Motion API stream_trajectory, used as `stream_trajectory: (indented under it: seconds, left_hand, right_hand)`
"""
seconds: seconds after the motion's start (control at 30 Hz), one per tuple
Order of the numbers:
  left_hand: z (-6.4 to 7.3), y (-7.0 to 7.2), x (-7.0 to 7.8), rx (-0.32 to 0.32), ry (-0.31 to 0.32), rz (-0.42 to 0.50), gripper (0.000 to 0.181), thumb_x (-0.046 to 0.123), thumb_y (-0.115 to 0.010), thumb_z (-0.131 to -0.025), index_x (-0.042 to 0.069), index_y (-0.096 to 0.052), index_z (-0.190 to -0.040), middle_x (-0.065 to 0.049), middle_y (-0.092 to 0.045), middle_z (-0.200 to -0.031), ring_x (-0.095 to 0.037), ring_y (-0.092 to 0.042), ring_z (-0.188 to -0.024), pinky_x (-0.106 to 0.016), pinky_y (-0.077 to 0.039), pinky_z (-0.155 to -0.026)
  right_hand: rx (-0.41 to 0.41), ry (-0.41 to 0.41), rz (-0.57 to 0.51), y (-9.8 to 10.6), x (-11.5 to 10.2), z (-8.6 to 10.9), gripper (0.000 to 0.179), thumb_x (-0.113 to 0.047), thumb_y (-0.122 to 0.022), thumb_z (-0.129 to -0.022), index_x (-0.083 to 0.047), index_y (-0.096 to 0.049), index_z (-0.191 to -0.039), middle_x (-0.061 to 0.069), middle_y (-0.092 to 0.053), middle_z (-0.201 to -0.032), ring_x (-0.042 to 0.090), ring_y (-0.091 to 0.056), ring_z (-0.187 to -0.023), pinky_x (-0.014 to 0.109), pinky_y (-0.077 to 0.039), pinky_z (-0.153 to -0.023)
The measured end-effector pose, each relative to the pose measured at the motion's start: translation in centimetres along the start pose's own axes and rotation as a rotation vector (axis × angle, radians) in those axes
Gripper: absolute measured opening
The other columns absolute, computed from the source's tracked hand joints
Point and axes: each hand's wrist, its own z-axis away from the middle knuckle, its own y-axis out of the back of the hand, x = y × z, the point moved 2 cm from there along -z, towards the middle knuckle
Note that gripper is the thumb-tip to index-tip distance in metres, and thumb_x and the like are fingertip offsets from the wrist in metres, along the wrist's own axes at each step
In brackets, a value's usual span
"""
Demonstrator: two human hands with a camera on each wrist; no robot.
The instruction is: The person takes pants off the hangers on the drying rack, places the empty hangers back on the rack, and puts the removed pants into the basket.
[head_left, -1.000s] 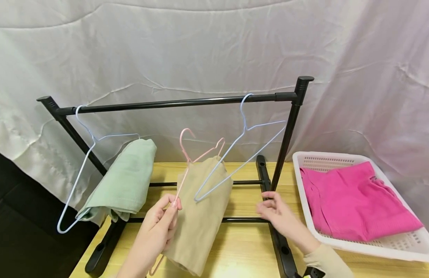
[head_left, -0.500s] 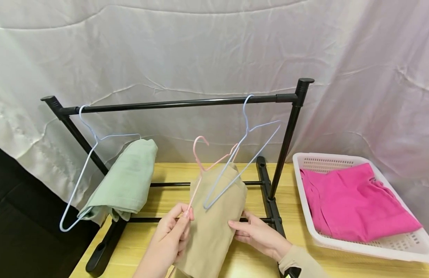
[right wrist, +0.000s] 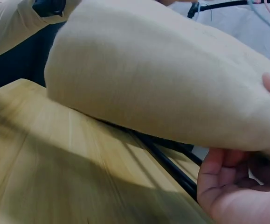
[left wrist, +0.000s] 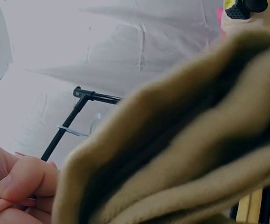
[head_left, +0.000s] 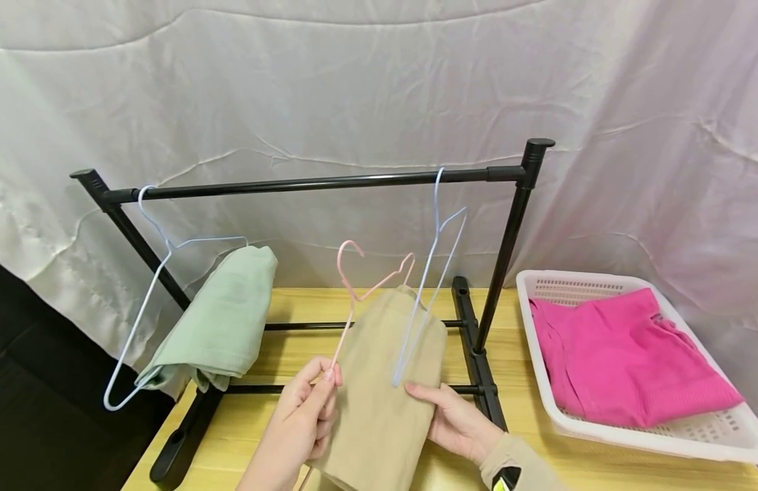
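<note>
My left hand pinches one side of a pink clothes hanger, whose hook points up below the rack's bar. Over this hanger hangs a folded beige garment. My right hand holds the garment's right edge, thumb in front and fingers behind. In the right wrist view the fingers curl under the cloth. A blue hanger on the bar dangles in front of the garment, its lower corner close to my right thumb. The garment's open folds fill much of the left wrist view.
A black rack stands on the wooden table. At its left end a second blue hanger carries a folded green cloth. A white basket with a folded pink garment sits at the right. A pale curtain hangs behind.
My right hand has moved left from beside the rack's right foot and taken hold of the beige garment. The pink hanger and garment have shifted right. The right blue hanger has turned more edge-on.
</note>
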Motion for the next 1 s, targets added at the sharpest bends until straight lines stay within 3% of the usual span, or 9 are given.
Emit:
stream_trajectory:
  seconds: [0.3, 0.43, 1.0]
  left_hand:
    - [-0.7, 0.3, -0.9, 0.039, 0.053, -0.014, 0.035, 0.038, -0.043, -0.117, 0.004, -0.048, -0.112, 0.005, -0.034, -0.064, -0.007, -0.023, -0.046, -0.018, -0.020, -0.039]
    - [-1.2, 0.5, -1.5, 0.025, 0.079, -0.055, 0.037, 0.040, -0.042, -0.117, 0.004, -0.048, -0.115, 0.005, -0.034, -0.065, -0.007, -0.023, -0.046, -0.018, -0.020, -0.040]
    - [-2.6, 2.3, -3.1, 0.059, 0.123, -0.052, 0.031, 0.032, -0.039, -0.118, 0.003, -0.046, -0.111, 0.006, -0.029, -0.061, -0.007, -0.018, -0.046, -0.018, -0.017, -0.039]
  right_hand:
    - [-0.017, 0.056, -0.081, -1.1, -0.5, 0.7, 0.025, -0.014, -0.054, -0.111, -0.011, -0.045, -0.135, -0.003, -0.066, -0.129, 0.012, -0.068, -0.122, 0.030, -0.055, -0.111]
    - [-0.046, 0.086, -0.084, -1.8, -1.1, 1.0, 0.023, -0.016, -0.053, -0.112, -0.012, -0.046, -0.134, -0.003, -0.068, -0.130, 0.012, -0.069, -0.123, 0.030, -0.055, -0.111]
    - [-0.020, 0.126, -0.090, -3.1, -1.2, 1.7, 0.031, -0.017, -0.052, -0.113, -0.012, -0.037, -0.141, -0.003, -0.062, -0.134, 0.012, -0.065, -0.126, 0.033, -0.052, -0.116]
